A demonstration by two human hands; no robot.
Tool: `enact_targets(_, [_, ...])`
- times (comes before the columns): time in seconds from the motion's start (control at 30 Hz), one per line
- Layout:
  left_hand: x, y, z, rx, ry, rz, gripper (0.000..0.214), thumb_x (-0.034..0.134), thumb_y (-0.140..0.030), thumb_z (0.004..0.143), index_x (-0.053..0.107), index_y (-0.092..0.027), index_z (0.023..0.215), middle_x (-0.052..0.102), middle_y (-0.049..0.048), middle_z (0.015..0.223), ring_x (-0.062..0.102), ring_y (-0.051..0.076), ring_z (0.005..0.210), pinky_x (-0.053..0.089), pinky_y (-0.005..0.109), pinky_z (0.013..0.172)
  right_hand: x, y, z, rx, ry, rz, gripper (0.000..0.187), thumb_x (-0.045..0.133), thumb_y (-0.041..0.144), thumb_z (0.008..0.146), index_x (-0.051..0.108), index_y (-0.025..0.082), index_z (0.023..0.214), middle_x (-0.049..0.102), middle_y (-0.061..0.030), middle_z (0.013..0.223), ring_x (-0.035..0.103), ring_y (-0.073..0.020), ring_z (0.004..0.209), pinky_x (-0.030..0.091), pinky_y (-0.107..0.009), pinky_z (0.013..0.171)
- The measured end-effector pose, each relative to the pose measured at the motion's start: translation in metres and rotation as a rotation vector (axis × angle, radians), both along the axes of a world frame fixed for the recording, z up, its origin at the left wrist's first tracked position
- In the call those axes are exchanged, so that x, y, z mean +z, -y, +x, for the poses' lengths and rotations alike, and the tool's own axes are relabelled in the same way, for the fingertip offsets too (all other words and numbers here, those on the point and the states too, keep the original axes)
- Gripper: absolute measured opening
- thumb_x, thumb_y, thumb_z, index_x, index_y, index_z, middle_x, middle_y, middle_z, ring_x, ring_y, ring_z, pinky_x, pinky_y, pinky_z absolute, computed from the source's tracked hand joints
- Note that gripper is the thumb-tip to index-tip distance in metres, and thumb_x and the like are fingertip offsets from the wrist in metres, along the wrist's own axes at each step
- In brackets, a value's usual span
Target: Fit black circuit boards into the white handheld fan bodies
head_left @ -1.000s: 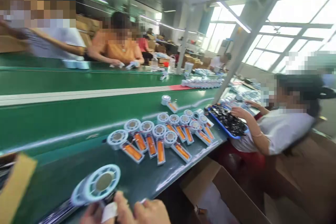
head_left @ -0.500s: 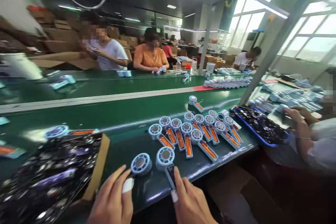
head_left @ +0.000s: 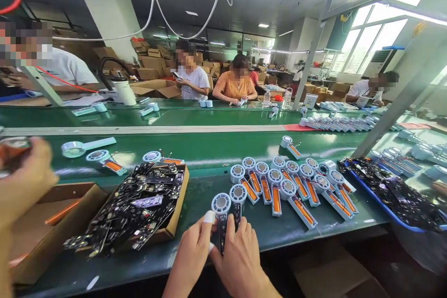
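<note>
Two light-blue handheld fans stand side by side in front of me, the nearer fan [head_left: 221, 204] and a second fan [head_left: 238, 193] to its right. Black circuit boards show in both handles. My left hand [head_left: 193, 251], white covering on its thumb, pinches the left side of the nearer fan's handle. On the other side, my right hand [head_left: 240, 251] has thumb and fingers closed about the same handle, its fingertips close to the second fan's board. The handle's lower end is hidden by my hands.
Left of my hands lies a carton of black circuit boards [head_left: 139, 205], beside an open cardboard box [head_left: 56, 228]. Another person's hand [head_left: 31, 177] reaches in at far left. Several fans with orange batteries [head_left: 275, 198] cluster right, before a blue tray [head_left: 394, 212]. Co-workers sit across the green belt [head_left: 195, 144].
My view has swung left, bringing a co-worker's hand into sight. My left hand has moved onto the nearer fan. My right hand has shifted from the right fan's handle to the nearer one's.
</note>
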State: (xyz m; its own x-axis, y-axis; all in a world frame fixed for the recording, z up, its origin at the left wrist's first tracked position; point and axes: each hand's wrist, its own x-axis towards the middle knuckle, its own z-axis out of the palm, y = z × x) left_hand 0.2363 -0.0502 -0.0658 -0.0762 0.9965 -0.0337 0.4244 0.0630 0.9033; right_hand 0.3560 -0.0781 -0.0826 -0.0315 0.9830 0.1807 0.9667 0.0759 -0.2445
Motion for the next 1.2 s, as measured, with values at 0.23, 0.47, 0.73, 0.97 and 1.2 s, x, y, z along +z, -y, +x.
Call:
enact_targets(0.23, [-0.018,0.012,-0.002,0.103,0.104,0.076,0.057,0.039,-0.064,0.086,0.073,-0.018,0.083,0.079,0.0174,0.094,0.075,0.033,0.091,0.061,0.045,0.082,-0.024,-0.004,-0.005,-0.049,0.092,-0.006,0.054,0.067,0.002,0.071,0.063,0.01,0.124,0.053,-0.0349,0.139,0.067,-0.0433,0.108,0.055,-0.056,0.083])
enact_targets(0.47, [-0.033,0.011,0.012,0.058,-0.159,0.449,0.032,0.042,-0.035,0.093,0.07,-0.021,0.088,0.074,0.0094,0.086,0.074,0.026,0.078,0.06,0.037,0.067,-0.032,-0.009,-0.005,-0.118,0.188,0.113,0.034,0.07,0.007,0.074,0.066,0.012,0.108,0.057,-0.033,0.135,0.066,-0.0429,0.106,0.053,-0.056,0.085])
enact_targets(0.73, [-0.024,0.019,-0.021,0.166,-0.433,0.867,0.017,0.05,-0.017,0.097,0.064,-0.021,0.106,0.073,0.0074,0.094,0.072,0.019,0.086,0.056,0.028,0.08,0.028,-0.042,0.047,0.253,0.027,0.053,0.029,0.06,0.024,0.092,0.059,0.022,0.121,0.06,-0.0142,0.131,0.066,-0.0272,0.11,0.053,-0.033,0.084])
enact_targets(0.97, [-0.033,0.016,-0.037,0.314,-0.755,0.899,0.021,0.049,-0.018,0.098,0.068,-0.02,0.106,0.075,0.0094,0.099,0.069,0.025,0.09,0.051,0.038,0.084,0.123,-0.226,0.081,-0.09,0.161,-0.094,0.036,0.048,0.036,0.104,0.056,0.011,0.129,0.061,-0.0198,0.124,0.063,-0.029,0.114,0.049,-0.037,0.092])
enact_targets(1.2, [-0.038,0.013,-0.043,0.375,-1.061,0.799,0.031,0.038,-0.013,0.1,0.069,-0.016,0.106,0.074,0.012,0.1,0.067,0.025,0.088,0.05,0.036,0.076,0.104,-0.256,0.1,-0.18,0.177,-0.154,0.034,0.063,0.035,0.098,0.059,0.017,0.127,0.062,-0.0092,0.127,0.065,-0.0237,0.107,0.057,-0.045,0.089])
